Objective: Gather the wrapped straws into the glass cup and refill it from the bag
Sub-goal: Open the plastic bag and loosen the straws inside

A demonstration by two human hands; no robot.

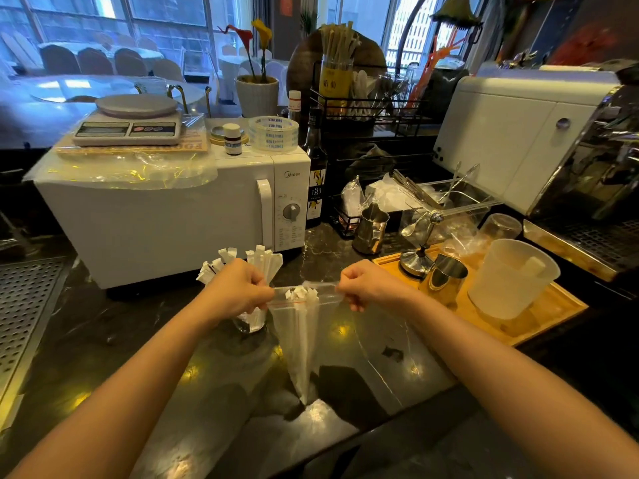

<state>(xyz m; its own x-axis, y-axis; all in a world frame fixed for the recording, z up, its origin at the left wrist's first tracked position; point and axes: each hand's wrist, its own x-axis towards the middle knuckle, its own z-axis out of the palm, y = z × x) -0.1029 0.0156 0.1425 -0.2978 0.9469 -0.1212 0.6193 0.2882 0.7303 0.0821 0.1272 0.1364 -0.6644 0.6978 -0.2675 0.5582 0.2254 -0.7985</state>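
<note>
Straws (300,294) in white paper wrappers poke up at the mouth of a clear plastic bag (300,340), which hangs upright above a dark, shiny counter (363,357), its long axis running top to bottom and narrowing to a point that looks close to or touching the surface. Two bare hands hold the bag by its zip strip, stretched flat between them. Left hand (238,288) is closed in a pinch on the left end of the strip; right hand (371,284) is closed in a pinch on the right end. Whether the strip is being pulled apart or pressed together cannot be told. Just behind and below the left hand stands a glass cup (251,323), already bristling with wrapped straws (262,261) that fan upward past the knuckles. So the cup lies to the left of the bag's mouth, nearer the left hand; refilling would likely mean carrying straws leftward. Behind the cup sits a white microwave (173,216). To the right, a wooden tray (553,305) holds a frosted plastic jug (511,281) and a metal pitcher (446,278).
</note>
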